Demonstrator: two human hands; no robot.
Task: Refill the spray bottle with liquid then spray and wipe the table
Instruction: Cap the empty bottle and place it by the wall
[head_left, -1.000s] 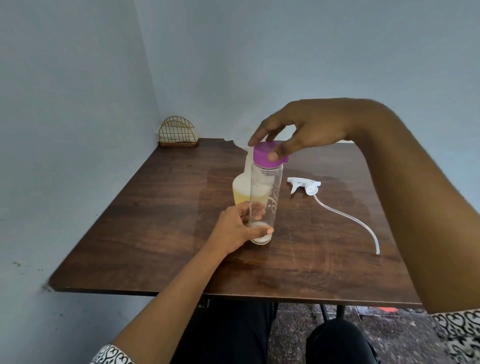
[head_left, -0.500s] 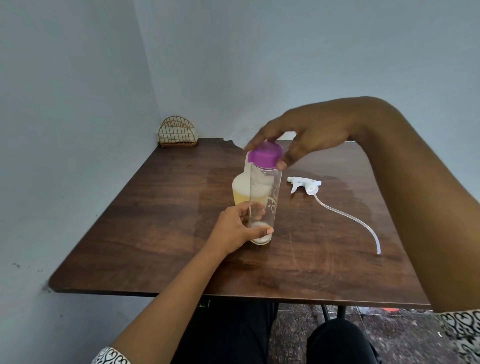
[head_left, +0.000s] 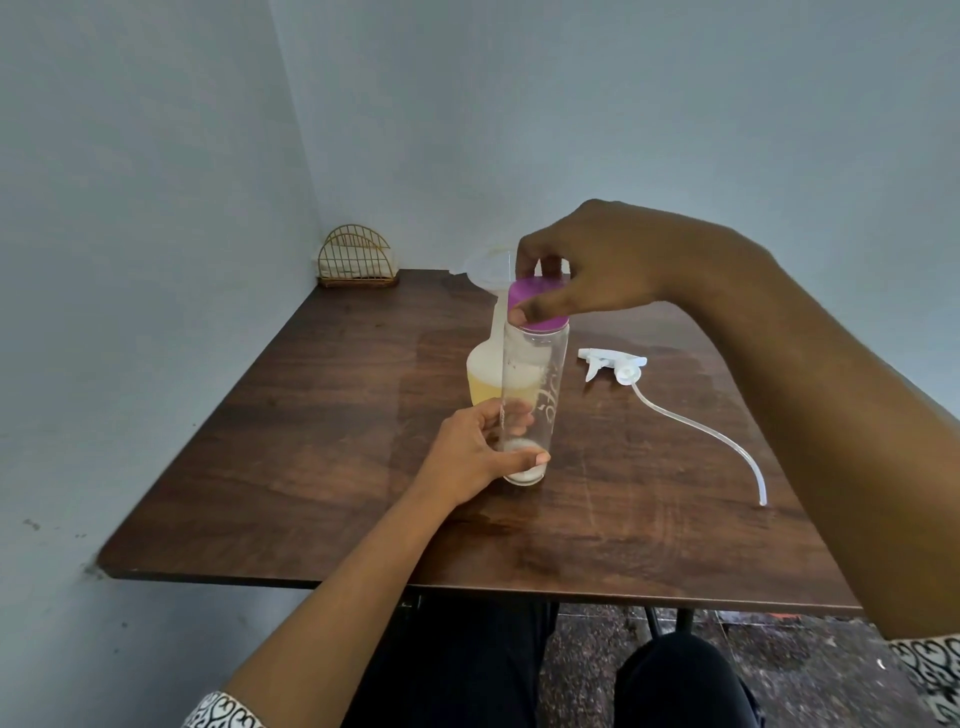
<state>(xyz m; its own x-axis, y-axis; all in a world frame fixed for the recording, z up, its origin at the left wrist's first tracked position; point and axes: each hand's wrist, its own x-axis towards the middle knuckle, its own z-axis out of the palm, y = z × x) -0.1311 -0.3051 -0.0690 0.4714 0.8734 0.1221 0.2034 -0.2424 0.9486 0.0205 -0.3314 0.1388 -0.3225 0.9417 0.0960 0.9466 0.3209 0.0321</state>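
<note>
Wooden counter (head_left: 322, 467): L hand (head_left: 483, 447) gripped clear bottle (head_left: 535, 400) base, R hand (head_left: 597, 270) pinched purple cap (head_left: 540, 304); keep bottle upright w/ steady twist.

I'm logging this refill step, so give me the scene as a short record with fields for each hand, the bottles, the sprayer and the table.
left hand: grips base of clear bottle
right hand: fingers on purple cap
clear bottle: upright, nearly empty
spray bottle: behind it, yellow liquid, funnel in neck
trigger sprayer head: lying detached, tube trailing
table: dark wood
napkin holder: far left corner
</note>
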